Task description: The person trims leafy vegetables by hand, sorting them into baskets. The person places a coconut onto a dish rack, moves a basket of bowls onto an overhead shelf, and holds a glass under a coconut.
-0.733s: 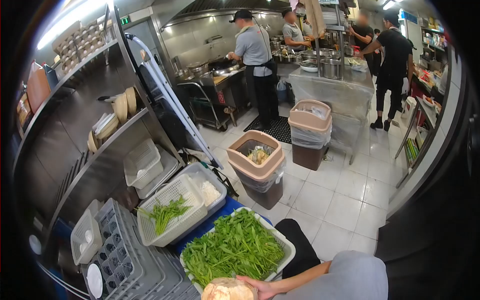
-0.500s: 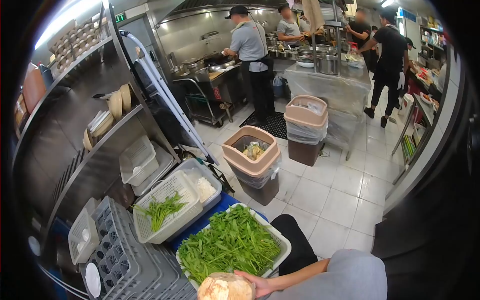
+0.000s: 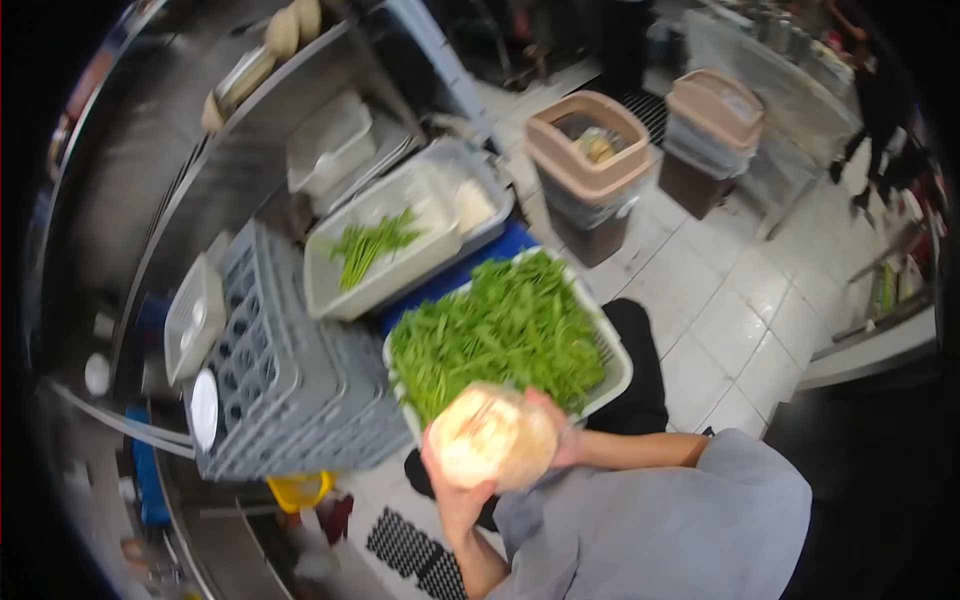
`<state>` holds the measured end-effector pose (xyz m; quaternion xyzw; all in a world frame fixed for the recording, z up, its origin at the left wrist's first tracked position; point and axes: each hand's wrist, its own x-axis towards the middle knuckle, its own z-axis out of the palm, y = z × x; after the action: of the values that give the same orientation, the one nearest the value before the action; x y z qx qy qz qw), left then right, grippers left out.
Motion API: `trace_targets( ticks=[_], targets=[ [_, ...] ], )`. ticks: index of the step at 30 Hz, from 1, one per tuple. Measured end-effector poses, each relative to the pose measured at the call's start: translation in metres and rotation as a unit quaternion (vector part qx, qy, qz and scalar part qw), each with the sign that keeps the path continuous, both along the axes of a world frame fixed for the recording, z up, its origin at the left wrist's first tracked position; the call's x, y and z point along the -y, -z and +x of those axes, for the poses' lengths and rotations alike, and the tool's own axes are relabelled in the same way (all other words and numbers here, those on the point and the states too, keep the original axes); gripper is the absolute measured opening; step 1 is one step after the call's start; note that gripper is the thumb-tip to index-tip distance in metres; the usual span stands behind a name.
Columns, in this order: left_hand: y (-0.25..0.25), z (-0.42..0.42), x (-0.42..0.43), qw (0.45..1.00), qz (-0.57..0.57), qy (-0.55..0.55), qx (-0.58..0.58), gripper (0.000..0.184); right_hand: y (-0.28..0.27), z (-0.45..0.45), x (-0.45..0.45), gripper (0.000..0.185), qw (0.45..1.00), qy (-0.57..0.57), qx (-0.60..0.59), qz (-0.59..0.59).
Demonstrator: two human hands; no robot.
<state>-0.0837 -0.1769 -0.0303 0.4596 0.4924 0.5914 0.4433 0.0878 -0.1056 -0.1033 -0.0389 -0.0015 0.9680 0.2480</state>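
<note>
left hand and right hand hold a pale object near leafy greens.

From here I see that this place is a commercial kitchen. It has metal shelving with bowls, stacked grey racks, a large basket of leafy greens, two bins with liners (one is open, with scraps inside), and a floor of white tiles.

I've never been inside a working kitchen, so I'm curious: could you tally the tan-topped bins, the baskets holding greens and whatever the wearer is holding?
Tan-topped bins: 2
Baskets holding greens: 2
Pale round thing in both hands: 1
Total: 5
</note>
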Motion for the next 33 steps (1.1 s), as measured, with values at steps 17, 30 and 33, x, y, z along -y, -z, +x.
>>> trace_targets(
  ticks=[17,30,33],
  targets=[
    [-0.019,0.036,-0.044,0.995,-0.026,0.049,0.085,0.124,0.003,0.013,-0.020,0.070,0.995,0.012,0.083,-0.049],
    [-0.013,0.036,-0.060,0.994,-0.045,0.047,0.091,0.123,-0.026,0.012,-0.036,0.070,0.978,0.040,0.177,0.104],
    [-0.011,0.037,-0.061,0.994,-0.047,0.046,0.091,0.122,-0.034,0.016,-0.044,0.074,0.928,0.058,0.243,0.277]
  ],
)
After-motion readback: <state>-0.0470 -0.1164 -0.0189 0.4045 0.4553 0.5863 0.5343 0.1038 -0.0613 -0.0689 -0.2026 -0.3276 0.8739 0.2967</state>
